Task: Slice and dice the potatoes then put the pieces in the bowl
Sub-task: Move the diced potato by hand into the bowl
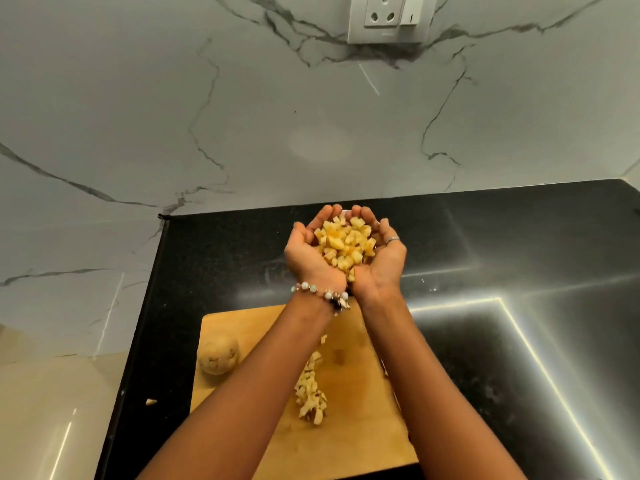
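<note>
Diced potato [346, 245]: pale yellow, small irregular cubes, heaped in two cupped palms held together above the black countertop [519, 237]. Left hand [311, 251] and right hand [384, 254] meet at the heels, fingers curled upward around the heap, fingertips nearly meeting at the far end. A second pile of dice [311, 393] lies on the wooden cutting board [346, 445], long axis running near-to-far. One whole potato [218, 355], rounded and matte tan, rests at the board's left edge. The countertop is glossy; the wall behind it is veined marble.
</note>
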{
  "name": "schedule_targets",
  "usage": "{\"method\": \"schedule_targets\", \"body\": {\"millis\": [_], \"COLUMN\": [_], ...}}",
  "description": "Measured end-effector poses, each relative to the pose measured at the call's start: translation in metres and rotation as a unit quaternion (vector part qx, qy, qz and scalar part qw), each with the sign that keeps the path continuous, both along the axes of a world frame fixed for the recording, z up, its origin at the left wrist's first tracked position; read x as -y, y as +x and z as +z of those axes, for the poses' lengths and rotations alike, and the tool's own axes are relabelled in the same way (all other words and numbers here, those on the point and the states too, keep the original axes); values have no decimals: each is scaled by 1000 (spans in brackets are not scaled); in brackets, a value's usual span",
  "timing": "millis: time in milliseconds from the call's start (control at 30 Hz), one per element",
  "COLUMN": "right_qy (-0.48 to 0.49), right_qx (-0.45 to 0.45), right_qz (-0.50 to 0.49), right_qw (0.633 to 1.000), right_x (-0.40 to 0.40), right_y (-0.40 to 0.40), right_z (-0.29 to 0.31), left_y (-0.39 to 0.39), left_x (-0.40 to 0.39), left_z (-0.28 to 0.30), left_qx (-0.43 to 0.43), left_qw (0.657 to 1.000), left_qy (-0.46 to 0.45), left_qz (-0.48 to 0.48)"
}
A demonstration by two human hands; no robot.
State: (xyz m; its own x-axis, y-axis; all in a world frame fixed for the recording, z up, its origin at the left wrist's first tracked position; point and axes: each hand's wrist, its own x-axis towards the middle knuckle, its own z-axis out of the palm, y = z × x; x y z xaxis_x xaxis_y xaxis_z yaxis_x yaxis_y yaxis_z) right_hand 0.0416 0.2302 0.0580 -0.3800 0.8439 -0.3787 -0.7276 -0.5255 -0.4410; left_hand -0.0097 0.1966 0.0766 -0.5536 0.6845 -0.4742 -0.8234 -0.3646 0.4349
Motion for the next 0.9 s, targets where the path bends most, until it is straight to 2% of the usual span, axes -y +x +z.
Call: {"method": "schedule_targets", "body": {"millis": [167, 333, 467, 600, 700, 767, 800, 900], "right_qy": [-25, 8, 57, 96, 176, 275, 330, 436], "right_qx": [69, 245, 278, 282, 300, 346, 381, 521], "right_qz": [-31, -31, -39, -63, -47, 7, 34, 82], "right_qw": [997, 969, 958, 952, 936, 897, 863, 729], "right_x": [-56, -73, -82, -88, -85, -77, -74, -67], "right_y": [-19, -26, -23, -22, -25, -27, -30, -32], "right_z": [-25, -47, -49, -44, -43, -49, -56, -73], "left_y": [-22, -32, -36, -42, -43, -43, -42, -42], "left_x": [-60, -82, -87, -91, -90, -88, -86, -81], "left_z": [-28, -64, -70, -70, -69, -66, -64, -60], "left_qx": [10, -96, -182, -217, -214, -181, -161, -184], "left_qw": [999, 980, 969, 967, 967, 976, 981, 978], "left_qy": [-45, -167, -157, -117, -99, -64, -38, -14], "left_qz": [-7, -42, -58, -65, -96, -105, -102, -101]}}
